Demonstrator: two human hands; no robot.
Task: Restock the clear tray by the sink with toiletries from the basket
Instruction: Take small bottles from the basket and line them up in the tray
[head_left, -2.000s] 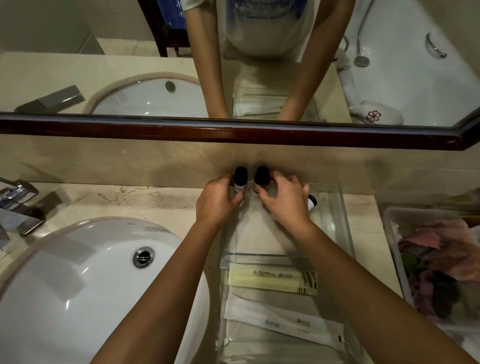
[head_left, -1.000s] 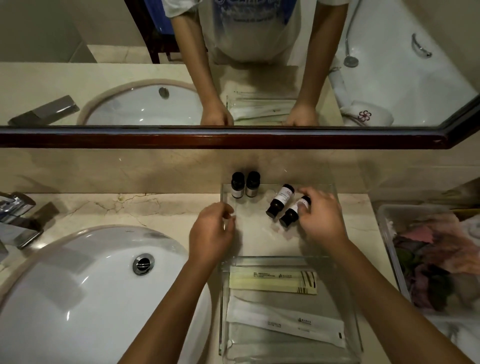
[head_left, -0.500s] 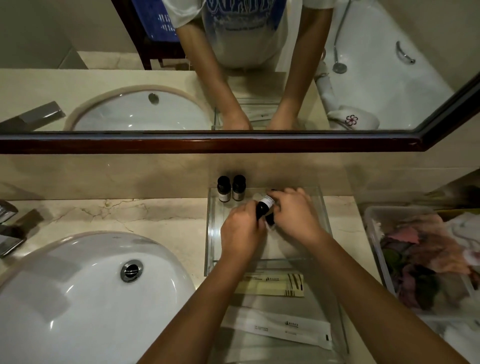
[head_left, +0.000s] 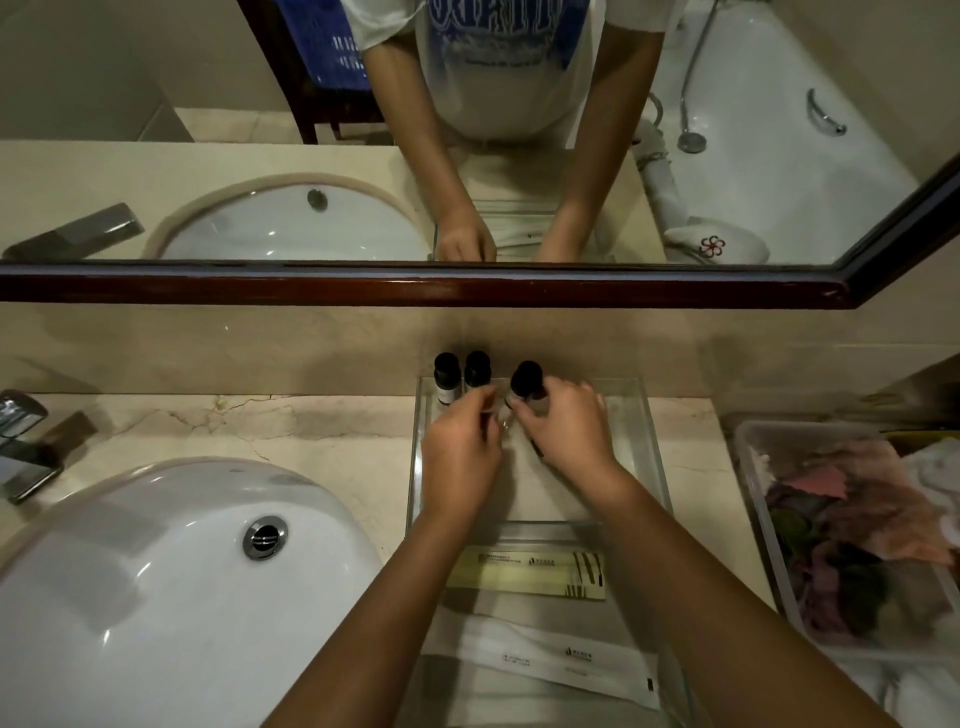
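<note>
Dim, warm light, glare on the sink (head_left: 156, 597), edges bowed, basket (head_left: 857, 535) perhaps slightly blurred.

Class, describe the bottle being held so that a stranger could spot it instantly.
Right of the sink, a clear tray sits against the wall. Black-capped bottles line its back edge. Yours is the rightmost bottle, the only one the right hand grips; the other two stand unheld.

We see 3 black-capped bottles (head_left: 477, 370) in the clear tray (head_left: 629, 441), a white sink (head_left: 156, 597) left of it, beige veined marble (head_left: 311, 428) beneath.
</note>
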